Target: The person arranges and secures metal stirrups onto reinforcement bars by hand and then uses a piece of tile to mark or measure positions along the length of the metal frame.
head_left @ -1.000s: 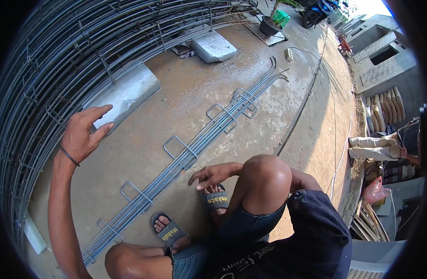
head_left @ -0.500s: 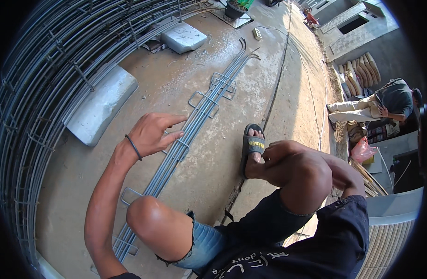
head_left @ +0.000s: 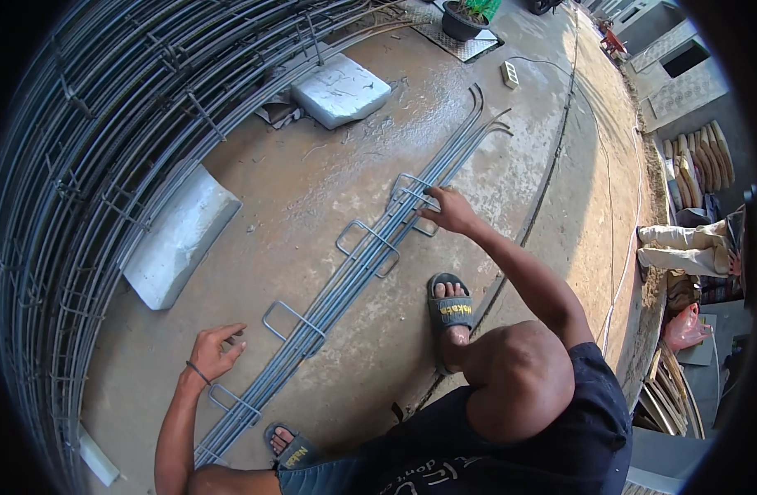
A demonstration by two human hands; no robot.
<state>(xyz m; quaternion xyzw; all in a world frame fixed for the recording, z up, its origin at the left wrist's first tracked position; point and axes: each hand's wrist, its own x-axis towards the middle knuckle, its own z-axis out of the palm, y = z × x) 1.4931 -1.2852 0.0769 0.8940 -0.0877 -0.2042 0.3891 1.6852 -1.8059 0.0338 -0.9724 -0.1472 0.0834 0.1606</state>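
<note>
A bundle of long steel rebar rods (head_left: 337,299) lies slantwise on the concrete, with several bent rectangular stirrups around it. My right hand (head_left: 450,211) is at the far part of the bundle, thumb and fingers closed on a stirrup (head_left: 405,183) there. Left of the near part, my left hand (head_left: 216,351) hovers with nothing in it, its fingers loosely bent and thumb apart. Between the hands, another stirrup (head_left: 281,318) juts out to the left of the rods. The rods' far ends are bent into hooks.
Tied rebar cages (head_left: 89,181) are stacked along the left, above pale blocks (head_left: 180,239). A potted plant (head_left: 465,21) and a small perforated block (head_left: 509,75) stand farther off. At the right are a person's trousered legs (head_left: 683,249), sacks (head_left: 700,165) and a red plastic bag (head_left: 685,327).
My right hand has come from beside my knee out to the far stirrup. My left hand has drawn back toward me, away from the rods. The view has shifted.
</note>
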